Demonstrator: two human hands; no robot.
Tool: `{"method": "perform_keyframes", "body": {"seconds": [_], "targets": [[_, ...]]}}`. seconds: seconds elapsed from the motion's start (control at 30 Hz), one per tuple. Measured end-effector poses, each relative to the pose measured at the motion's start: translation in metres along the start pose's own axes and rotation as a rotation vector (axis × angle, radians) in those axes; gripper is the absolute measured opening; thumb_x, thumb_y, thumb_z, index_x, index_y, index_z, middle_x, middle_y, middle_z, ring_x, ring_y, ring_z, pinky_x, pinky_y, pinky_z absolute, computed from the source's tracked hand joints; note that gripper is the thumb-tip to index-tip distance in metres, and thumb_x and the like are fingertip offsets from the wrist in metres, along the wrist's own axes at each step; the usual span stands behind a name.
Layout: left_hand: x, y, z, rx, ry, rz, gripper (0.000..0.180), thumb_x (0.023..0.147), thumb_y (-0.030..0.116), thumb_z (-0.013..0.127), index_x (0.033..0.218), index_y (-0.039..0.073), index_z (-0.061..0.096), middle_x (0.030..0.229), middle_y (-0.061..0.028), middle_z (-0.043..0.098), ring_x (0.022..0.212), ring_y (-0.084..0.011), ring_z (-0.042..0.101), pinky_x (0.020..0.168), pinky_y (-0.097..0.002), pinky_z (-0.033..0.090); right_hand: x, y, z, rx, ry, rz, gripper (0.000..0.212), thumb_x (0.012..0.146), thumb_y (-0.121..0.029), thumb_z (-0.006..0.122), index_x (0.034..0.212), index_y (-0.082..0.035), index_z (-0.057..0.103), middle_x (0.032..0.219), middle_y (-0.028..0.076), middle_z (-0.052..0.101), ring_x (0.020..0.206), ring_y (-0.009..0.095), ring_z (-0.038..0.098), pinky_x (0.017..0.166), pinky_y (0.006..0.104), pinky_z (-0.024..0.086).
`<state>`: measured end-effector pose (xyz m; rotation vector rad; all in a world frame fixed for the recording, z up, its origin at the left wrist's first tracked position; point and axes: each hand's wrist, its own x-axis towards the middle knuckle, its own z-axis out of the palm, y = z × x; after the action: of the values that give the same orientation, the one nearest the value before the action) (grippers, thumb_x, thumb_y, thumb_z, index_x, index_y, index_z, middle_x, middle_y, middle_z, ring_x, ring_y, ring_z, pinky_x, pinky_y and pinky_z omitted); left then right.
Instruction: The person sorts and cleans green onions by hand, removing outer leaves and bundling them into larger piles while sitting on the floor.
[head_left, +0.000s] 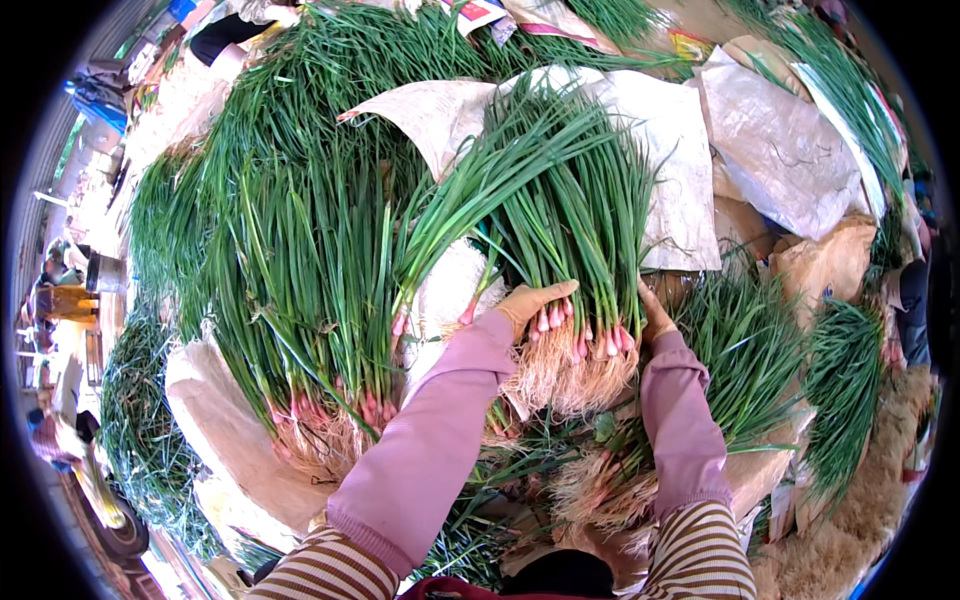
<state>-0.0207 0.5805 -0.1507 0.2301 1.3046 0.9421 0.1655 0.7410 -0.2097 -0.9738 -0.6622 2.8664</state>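
A thick bunch of spring onions [580, 225] with green leaves, pinkish bulbs and pale hairy roots is held between my two hands. My left hand [540, 302], seemingly in a yellowish glove, is closed around its left side just above the bulbs. On the opposite side, my right hand [655, 314] presses against the bunch, its fingers partly hidden by the stems. Some loose spring onions [460, 215] lean left of the bunch. Farther left lies a large pile of spring onions [310, 290], bulbs toward me.
White sacking [680, 190] lies behind the bunch, and a pale sheet [785, 150] at the far right. More spring onions [745, 350] lie right of my forearm, others [845, 375] beyond them. Cut green leaves [140, 430] are heaped at left. Another person [70, 260] appears at the left rim.
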Motion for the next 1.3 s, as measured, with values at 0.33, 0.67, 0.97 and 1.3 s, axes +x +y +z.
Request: {"method": "perform_keyframes", "body": {"seconds": [0.33, 0.67, 0.97, 1.3], "targets": [[-0.076, 0.042, -0.009, -0.211, 0.069, 0.199, 0.03, 0.071, 0.02, 0.075, 0.091, 0.003, 0.061, 0.081, -0.0055, 0.064, 0.069, -0.0139, 0.062, 0.068, -0.0262, 0.051, -0.008, 0.003, 0.051, -0.354, -0.234, -0.197, 0.061, 0.085, -0.042, 0.058, 0.128, -0.001, 0.045, 0.123, 0.011, 0.053, 0.113, 0.023, 0.05, 0.099, 0.0365, 0.036], [-0.31, 0.008, -0.071, -0.007, 0.496, 0.689, 0.034, 0.068, 0.003, 0.065, 0.099, -0.004, 0.054, 0.08, -0.0105, 0.061, 0.061, -0.0155, 0.059, 0.048, -0.0233, 0.045, -0.032, 0.031, 0.272, -0.503, -0.68, -0.369, 0.062, 0.071, -0.016, 0.075, 0.121, 0.004, 0.044, 0.113, 0.014, 0.056, 0.094, 0.021, 0.058, 0.082, 0.0312, 0.048], [-0.422, -0.184, -0.213, -0.377, 0.884, 0.489, 0.027, 0.08, 0.02, 0.06, 0.1, 0.003, 0.057, 0.082, -0.007, 0.063, 0.065, -0.0136, 0.06, 0.052, -0.0216, 0.049, 0.03, 0.156, 0.375, -1.16, -0.203, -0.33, 0.054, 0.081, -0.021, 0.062, 0.122, 0.007, 0.042, 0.117, 0.023, 0.053, 0.101, 0.031, 0.057, 0.09, 0.0388, 0.045], [-0.439, -0.26, -0.235, -0.753, 0.733, 0.322, 0.031, 0.086, 0.032, 0.05, 0.103, 0.006, 0.057, 0.087, -0.0066, 0.063, 0.071, -0.0166, 0.059, 0.063, -0.0298, 0.049, 0.068, 0.072, 0.162, -0.975, 0.622, -0.431, 0.078, 0.08, -0.055, 0.057, 0.126, 0.005, 0.041, 0.114, 0.025, 0.056, 0.105, 0.04, 0.054, 0.094, 0.0387, 0.04]]}}
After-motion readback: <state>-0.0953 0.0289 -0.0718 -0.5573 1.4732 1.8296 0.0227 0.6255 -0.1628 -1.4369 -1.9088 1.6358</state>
